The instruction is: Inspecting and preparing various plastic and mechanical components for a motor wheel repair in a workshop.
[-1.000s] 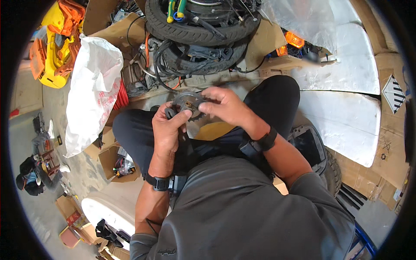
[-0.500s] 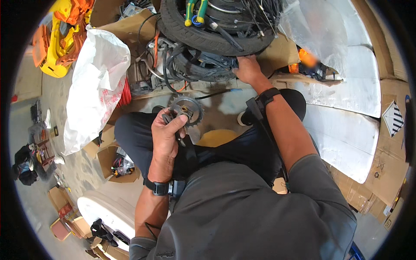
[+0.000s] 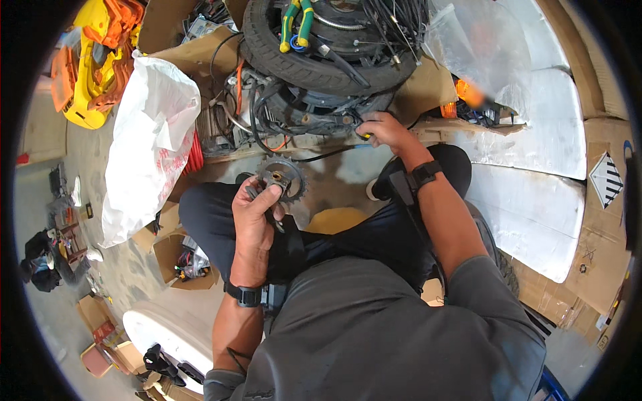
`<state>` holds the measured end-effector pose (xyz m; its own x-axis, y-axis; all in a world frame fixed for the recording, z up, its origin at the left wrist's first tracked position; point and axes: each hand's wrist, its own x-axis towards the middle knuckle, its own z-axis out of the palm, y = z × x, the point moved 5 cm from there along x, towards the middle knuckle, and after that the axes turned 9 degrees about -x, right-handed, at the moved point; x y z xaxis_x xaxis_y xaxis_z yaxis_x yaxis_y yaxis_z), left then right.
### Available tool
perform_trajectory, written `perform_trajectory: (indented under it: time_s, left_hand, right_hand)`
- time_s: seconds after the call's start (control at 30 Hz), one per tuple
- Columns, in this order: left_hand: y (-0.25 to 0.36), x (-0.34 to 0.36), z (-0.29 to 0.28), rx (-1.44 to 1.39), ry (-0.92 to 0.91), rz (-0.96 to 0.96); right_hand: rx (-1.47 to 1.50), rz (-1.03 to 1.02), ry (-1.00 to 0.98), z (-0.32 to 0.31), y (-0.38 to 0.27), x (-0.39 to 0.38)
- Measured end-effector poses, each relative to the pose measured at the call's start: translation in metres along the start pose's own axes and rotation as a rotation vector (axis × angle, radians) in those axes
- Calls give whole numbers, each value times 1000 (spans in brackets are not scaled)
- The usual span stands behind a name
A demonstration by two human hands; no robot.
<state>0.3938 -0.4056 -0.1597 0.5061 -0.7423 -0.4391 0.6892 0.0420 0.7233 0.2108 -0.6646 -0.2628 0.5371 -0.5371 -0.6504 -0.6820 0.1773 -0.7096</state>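
Note:
My left hand (image 3: 253, 210) grips a dark toothed sprocket (image 3: 294, 179) by its hub, thumb on top, above my left thigh. The sprocket's teeth face away from my palm. My right hand (image 3: 384, 131) is closed on a small black and yellow object (image 3: 365, 136), mostly hidden by the fingers; its kind I cannot make out. That hand is at the near right side of a dark lower wheel (image 3: 314, 113). A black tyre (image 3: 267, 41) lies on top of this wheel, with green and yellow handled pliers (image 3: 295, 27) resting on it.
A white plastic bag (image 3: 150, 140) stands at the left, near orange and yellow plastic parts (image 3: 93, 73). Several cables (image 3: 254, 110) hang beside the wheels. White wrapped blocks (image 3: 535, 214) line the right. A small carton (image 3: 170, 250) holds loose parts. Another person sits far left.
My right hand has drawn back from under the upper tyre, toward me, and now shows the black and yellow object. The left hand still holds the sprocket, its face turned slightly.

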Motion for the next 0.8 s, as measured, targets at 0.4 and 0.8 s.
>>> perform_trajectory:
  time_s: [0.4, 0.8]
  left_hand:
    - [21, 2, 9, -145, -38, 16]
    - [79, 82, 86, 517, -5, 247]
  right_hand:
    - [567, -185, -230, 18, -17, -67]
    - [442, -220, -18, 11, -5, -78]
